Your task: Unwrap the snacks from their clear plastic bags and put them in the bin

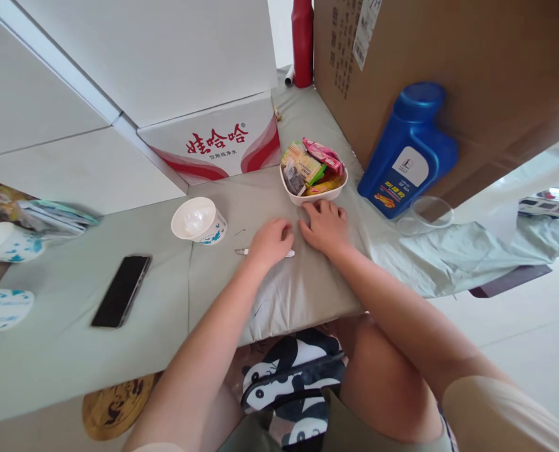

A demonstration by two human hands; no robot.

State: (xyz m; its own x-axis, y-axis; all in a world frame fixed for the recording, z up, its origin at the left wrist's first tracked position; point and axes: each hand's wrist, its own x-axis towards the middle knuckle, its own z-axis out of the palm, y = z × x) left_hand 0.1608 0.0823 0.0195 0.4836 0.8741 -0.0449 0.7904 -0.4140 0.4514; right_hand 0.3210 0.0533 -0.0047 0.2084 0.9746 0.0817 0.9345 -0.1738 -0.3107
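Observation:
My left hand (272, 241) rests on the cloth-covered table, its fingers loosely curled with a gap between thumb and forefinger. Beneath it lies a thin white-handled tool with a narrow metal tip (241, 251); the hand hides its middle, and its exact kind is unclear. My right hand (326, 226) lies palm down with fingers spread and holds nothing. Its fingertips are at the near rim of a white bowl (302, 199) filled with wrapped snacks (313, 164) in pink, yellow and green packaging.
Left of my hands stand a paper cup (216, 229) and a black phone (122, 290). A white carton (218, 147) closes off the back. To the right are a blue jug (404, 157), a clear plastic cup (430, 213) and a large cardboard box (448, 56). The table's front edge is near my lap.

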